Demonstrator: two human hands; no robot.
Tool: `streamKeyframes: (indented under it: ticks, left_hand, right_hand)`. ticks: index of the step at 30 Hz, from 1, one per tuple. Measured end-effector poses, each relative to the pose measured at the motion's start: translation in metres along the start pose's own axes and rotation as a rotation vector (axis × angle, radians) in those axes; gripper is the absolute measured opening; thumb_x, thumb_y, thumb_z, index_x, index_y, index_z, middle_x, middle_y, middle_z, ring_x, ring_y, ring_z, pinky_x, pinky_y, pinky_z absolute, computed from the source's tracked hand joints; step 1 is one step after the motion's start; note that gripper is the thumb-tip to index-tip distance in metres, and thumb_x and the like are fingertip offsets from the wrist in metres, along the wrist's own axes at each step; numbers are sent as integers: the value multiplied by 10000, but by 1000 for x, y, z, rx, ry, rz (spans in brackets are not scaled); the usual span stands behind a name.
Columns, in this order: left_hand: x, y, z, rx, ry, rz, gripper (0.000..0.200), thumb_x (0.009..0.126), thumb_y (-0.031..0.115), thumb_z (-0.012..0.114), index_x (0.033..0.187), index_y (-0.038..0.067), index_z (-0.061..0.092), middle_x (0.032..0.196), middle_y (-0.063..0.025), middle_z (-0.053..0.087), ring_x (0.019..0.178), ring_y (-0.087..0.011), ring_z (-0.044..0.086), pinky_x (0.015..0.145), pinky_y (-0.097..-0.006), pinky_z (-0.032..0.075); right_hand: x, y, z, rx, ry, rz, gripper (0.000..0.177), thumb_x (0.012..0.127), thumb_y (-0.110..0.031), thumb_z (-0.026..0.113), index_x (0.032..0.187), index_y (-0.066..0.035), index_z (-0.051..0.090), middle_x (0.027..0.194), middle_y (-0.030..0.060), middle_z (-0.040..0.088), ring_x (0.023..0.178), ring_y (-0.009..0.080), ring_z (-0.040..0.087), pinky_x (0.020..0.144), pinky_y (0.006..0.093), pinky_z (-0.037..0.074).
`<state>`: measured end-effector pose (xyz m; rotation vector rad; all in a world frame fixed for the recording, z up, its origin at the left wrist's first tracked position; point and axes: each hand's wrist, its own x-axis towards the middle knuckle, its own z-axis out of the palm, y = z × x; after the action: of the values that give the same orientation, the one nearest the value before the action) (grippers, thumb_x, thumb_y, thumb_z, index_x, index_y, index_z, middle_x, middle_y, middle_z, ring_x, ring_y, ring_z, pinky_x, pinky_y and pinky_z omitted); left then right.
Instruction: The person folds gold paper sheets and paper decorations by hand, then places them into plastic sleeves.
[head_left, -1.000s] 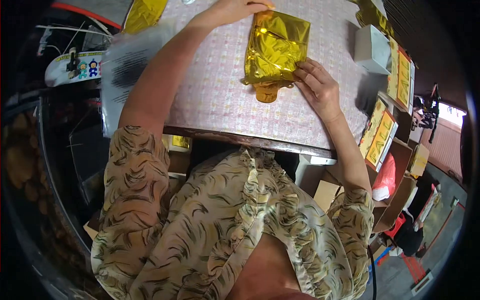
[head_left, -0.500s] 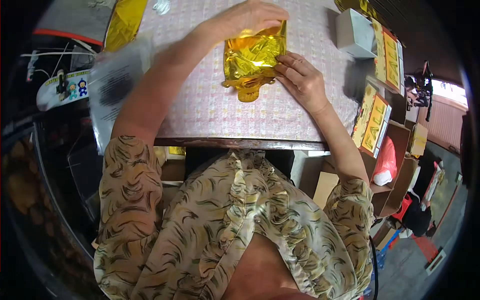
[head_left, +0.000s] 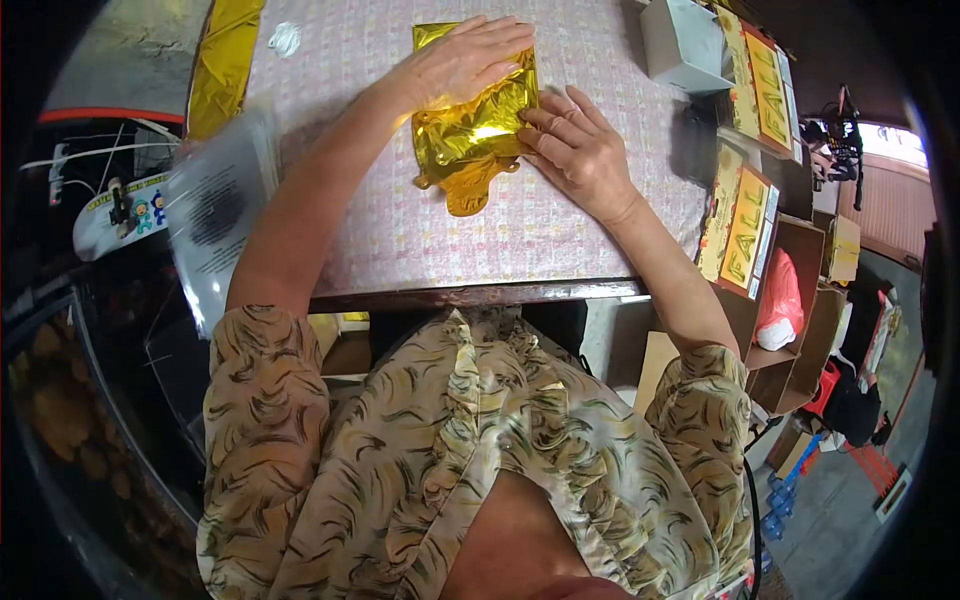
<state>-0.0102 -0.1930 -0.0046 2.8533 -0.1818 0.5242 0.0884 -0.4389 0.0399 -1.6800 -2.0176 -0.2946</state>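
A folded gold foil balloon (head_left: 462, 150) lies on the pink checked tablecloth (head_left: 400, 230). My left hand (head_left: 462, 62) rests flat on its upper part, fingers spread, pressing it down. My right hand (head_left: 575, 150) lies on the table at the balloon's right edge, with the fingertips touching the foil. The balloon's small neck tab points toward me, uncovered.
More gold foil (head_left: 222, 70) lies at the table's far left. A grey box (head_left: 683, 45) stands at the far right, beside yellow packs marked FALL (head_left: 748, 225). A clear plastic bag (head_left: 215, 215) hangs off the left edge. Open cardboard boxes (head_left: 790, 330) sit on the floor to the right.
The far part of the foil was folded toward me, making the balloon shorter. My left hand came down flat on it; my right hand stayed at its right edge.
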Motion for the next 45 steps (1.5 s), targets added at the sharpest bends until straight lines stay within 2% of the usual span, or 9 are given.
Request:
streamKeyframes:
  ticks: [6, 8, 10, 14, 16, 19, 22, 30, 45]
  left_hand:
    - [1, -3, -4, -16, 38, 27, 476, 1081, 323, 469, 1495, 91, 502, 1563, -92, 482, 1470, -272, 405, 1233, -449, 308]
    - [-2, 3, -3, -49, 63, 24, 473, 1071, 310, 490, 1490, 90, 506, 1541, -94, 504, 1456, -275, 422, 1224, -449, 325]
    - [2, 10, -18, -214, -81, -154, 593, 1053, 312, 531, 1587, 140, 341, 1601, -48, 441, 1477, -323, 396, 1252, -475, 292]
    - [-1, 11, -9, -148, 1, -195, 653, 1043, 323, 539, 1609, 149, 263, 1567, -85, 481, 1406, -361, 467, 1229, -484, 328]
    - [0, 10, -13, -234, 30, -130, 569, 1005, 234, 608, 1532, 124, 421, 1472, -115, 564, 1308, -358, 544, 1173, -472, 406]
    - [2, 14, -17, -216, 87, -146, 547, 1009, 255, 569, 1490, 18, 461, 1441, -225, 562, 1359, -376, 513, 1153, -461, 392]
    - [5, 8, -19, -314, -91, -202, 704, 1012, 318, 566, 1584, 15, 288, 1568, -237, 421, 1457, -395, 385, 1225, -460, 295]
    - [2, 7, -17, -275, -2, -126, 676, 986, 283, 592, 1548, -3, 349, 1510, -243, 479, 1418, -390, 436, 1204, -460, 329]
    - [3, 9, -18, -204, 12, -54, 616, 950, 312, 624, 1470, 16, 476, 1499, -220, 503, 1405, -381, 457, 1194, -468, 343]
  right_hand:
    - [19, 0, -34, 247, -248, 172, 423, 761, -266, 869, 1135, -98, 769, 1245, 86, 719, 1211, 279, 641, 1176, 512, 380]
    - [24, 15, -31, 340, -275, 219, 371, 848, -179, 804, 1201, -81, 745, 1230, 84, 720, 1230, 263, 618, 1143, 471, 413]
    - [38, 32, -27, 504, -137, 476, 322, 913, -78, 712, 1235, -67, 721, 1209, 100, 715, 1215, 266, 602, 1079, 419, 454]
    - [52, 56, -2, 209, -107, 182, 327, 890, 43, 622, 1190, -48, 713, 1172, 103, 709, 1078, 322, 595, 992, 395, 476]
    - [49, 56, 5, 196, -122, 164, 335, 859, 58, 626, 1162, -49, 717, 1165, 83, 711, 1078, 329, 592, 971, 408, 482]
    - [39, 54, 8, 20, -94, 54, 333, 851, 7, 687, 1167, -89, 735, 1208, 30, 708, 1056, 284, 623, 951, 398, 467]
    - [30, 44, 4, -27, -71, 18, 326, 867, -45, 708, 1186, -105, 739, 1239, 16, 704, 1069, 270, 635, 955, 399, 468]
    - [23, 40, -5, -82, -113, -136, 326, 849, -114, 757, 1174, -141, 761, 1231, 7, 717, 1174, 247, 633, 1004, 405, 467]
    - [11, 44, -4, 29, -74, 7, 349, 822, 2, 726, 1131, -153, 770, 1188, -12, 720, 1116, 227, 635, 997, 392, 426]
